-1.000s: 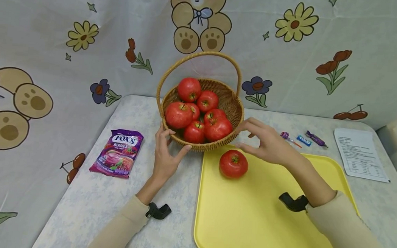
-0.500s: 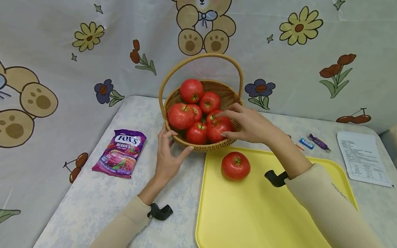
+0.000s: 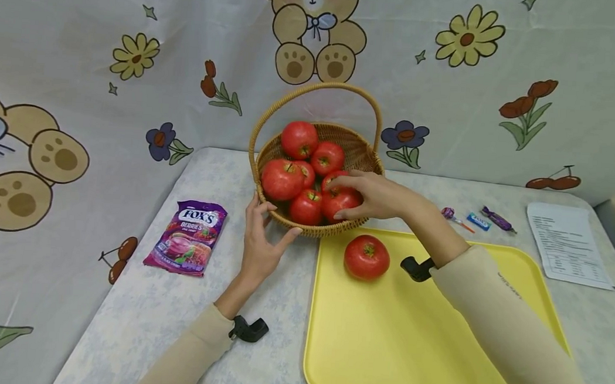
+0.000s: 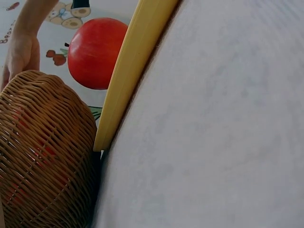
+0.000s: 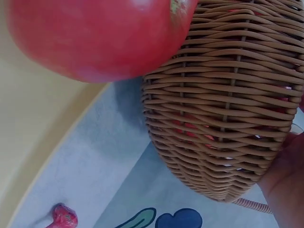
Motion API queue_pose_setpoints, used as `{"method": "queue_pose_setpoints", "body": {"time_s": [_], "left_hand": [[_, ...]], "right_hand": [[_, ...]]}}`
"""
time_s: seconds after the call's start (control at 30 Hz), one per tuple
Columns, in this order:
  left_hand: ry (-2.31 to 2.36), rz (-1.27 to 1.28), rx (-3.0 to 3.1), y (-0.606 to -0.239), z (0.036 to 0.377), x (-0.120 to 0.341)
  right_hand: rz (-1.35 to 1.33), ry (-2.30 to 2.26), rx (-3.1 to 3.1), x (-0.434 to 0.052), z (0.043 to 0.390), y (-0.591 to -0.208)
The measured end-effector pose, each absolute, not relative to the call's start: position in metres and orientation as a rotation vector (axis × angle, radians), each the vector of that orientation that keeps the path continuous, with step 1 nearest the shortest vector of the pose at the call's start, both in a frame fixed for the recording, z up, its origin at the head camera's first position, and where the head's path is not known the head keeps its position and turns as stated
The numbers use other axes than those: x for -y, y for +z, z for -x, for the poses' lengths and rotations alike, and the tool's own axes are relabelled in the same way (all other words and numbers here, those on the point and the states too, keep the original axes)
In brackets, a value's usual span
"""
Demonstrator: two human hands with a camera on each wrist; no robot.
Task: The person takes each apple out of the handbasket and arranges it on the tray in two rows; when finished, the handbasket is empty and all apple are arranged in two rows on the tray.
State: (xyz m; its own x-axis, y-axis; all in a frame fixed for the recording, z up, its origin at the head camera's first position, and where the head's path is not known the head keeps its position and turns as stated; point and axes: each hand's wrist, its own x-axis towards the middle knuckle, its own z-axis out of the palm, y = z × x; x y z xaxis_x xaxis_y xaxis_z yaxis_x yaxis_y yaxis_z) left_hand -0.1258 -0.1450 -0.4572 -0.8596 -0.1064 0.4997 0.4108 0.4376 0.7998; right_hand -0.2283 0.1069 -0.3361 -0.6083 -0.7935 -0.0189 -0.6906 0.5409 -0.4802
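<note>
A wicker basket (image 3: pixel 331 230) with a tall arched handle holds several red apples (image 3: pixel 300 140) and leans toward me. My left hand (image 3: pixel 258 250) grips its front left rim, the fingers at the side and the thumb below the front edge. My right hand (image 3: pixel 371 195) reaches over the right rim, its fingers and thumb around an apple (image 3: pixel 338 204) at the front right of the basket. Another apple (image 3: pixel 367 258) sits on the yellow tray (image 3: pixel 404 339). In the right wrist view, the basket wall (image 5: pixel 223 95) hides most of what the right hand (image 5: pixel 287 183) holds.
A purple candy bag (image 3: pixel 187 237) lies left of the basket. Behind the tray are a lollipop (image 3: pixel 456 217), a blue-wrapped candy (image 3: pixel 478 221) and a purple-wrapped candy (image 3: pixel 498 219). A printed sheet (image 3: pixel 568 243) lies at the right. A patterned cloth (image 3: pixel 191 26) hangs behind.
My right hand has moved left from outside the basket's right rim to inside it, and its fingers have closed around an apple. My left hand stays at the rim.
</note>
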Motion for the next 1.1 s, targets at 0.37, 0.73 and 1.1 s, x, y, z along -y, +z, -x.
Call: {"method": "queue_pose_setpoints", "body": {"time_s": [0.37,0.73,1.1], "left_hand": [[-1.431,0.282,2.208,-0.445,0.121,0.140],[-1.483,0.251,2.213,-0.423,0.110,0.135],[-1.466,0.252,2.206,-0.424,0.110,0.136]], "right_hand": [[1.230,-0.717,-2.472,-0.108,0.231,-0.337],[1.415,-0.939,-2.644,-0.109,0.225,-0.336],[1.429,-1.058,-2.796,-0.146,0.199,-0.318]]}}
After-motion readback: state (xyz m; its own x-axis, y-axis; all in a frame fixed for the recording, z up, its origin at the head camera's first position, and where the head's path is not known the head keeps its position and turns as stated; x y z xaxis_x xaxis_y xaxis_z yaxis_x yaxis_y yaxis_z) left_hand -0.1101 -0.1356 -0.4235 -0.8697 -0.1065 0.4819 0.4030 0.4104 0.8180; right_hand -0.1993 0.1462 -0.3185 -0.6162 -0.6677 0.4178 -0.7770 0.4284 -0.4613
